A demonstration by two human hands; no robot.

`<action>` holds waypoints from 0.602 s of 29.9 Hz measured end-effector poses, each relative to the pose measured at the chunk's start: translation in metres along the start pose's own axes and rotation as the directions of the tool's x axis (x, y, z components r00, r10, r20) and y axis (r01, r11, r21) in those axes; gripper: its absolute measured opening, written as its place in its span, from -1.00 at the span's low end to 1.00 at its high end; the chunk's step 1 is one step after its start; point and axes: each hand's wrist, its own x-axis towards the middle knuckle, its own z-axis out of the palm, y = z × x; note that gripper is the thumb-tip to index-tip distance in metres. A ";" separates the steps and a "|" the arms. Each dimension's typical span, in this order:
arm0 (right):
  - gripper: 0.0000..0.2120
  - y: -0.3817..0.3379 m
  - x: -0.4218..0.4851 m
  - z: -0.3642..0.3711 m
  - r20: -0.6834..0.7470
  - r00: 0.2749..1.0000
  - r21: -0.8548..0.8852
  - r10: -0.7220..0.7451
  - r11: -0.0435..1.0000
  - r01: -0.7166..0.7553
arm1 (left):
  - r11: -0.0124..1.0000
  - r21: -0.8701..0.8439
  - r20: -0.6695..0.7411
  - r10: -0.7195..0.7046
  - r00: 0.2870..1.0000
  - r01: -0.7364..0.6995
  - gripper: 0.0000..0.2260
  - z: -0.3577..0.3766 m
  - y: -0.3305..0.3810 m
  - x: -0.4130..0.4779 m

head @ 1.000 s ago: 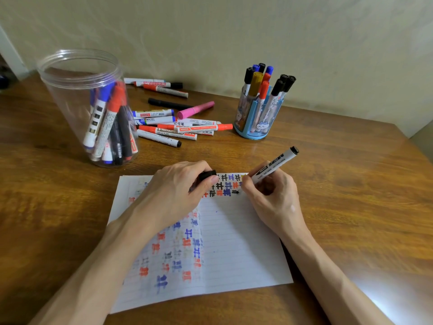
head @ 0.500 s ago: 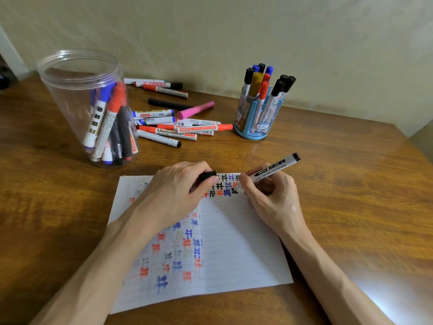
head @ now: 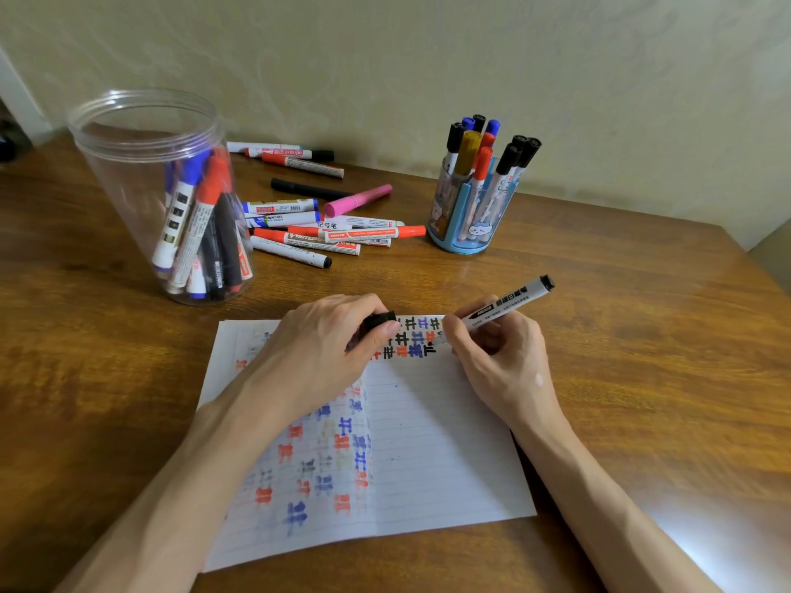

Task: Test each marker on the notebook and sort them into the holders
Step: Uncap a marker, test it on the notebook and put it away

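Head view: the right hand has its grip closed on a black marker, with thumb and fingers curled round the lower barrel just above the tip. The white barrel slants up and away to the right, and its black end stands well clear of the knuckles. The writing end points down and left to the top edge of the notebook page, just beside the last black mark in the row. The fingers cover the tip, so I cannot tell whether it touches the paper.

The left hand rests on the upper left of the page, close to the right hand. Its grip is curled round a black cap, whose open end pokes out between thumb and forefinger.

The lined page lies flat on the wooden table between the two forearms. It carries rows of blue, red and black test marks.

Beyond the page, a clear plastic jar stands upright at the far left with its top open. Blue, red and black markers lean inside it. A blue pen holder stands to the right of centre, with markers upright in it, caps up.

Loose markers lie on the table between the two holders, among them a pink marker. A few more lie near the wall.
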 end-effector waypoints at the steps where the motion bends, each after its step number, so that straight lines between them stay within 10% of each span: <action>1: -0.86 0.001 0.000 0.000 -0.001 1.000 -0.011 -0.001 1.000 0.001 | 1.000 -0.001 -0.001 0.000 1.000 0.000 -0.71 0.000 0.000 0.000; 18: -0.86 0.004 0.001 -0.001 -0.004 1.000 0.001 0.011 1.000 -0.011 | 1.000 0.002 -0.007 0.001 1.000 -0.001 -0.72 0.002 -0.001 0.001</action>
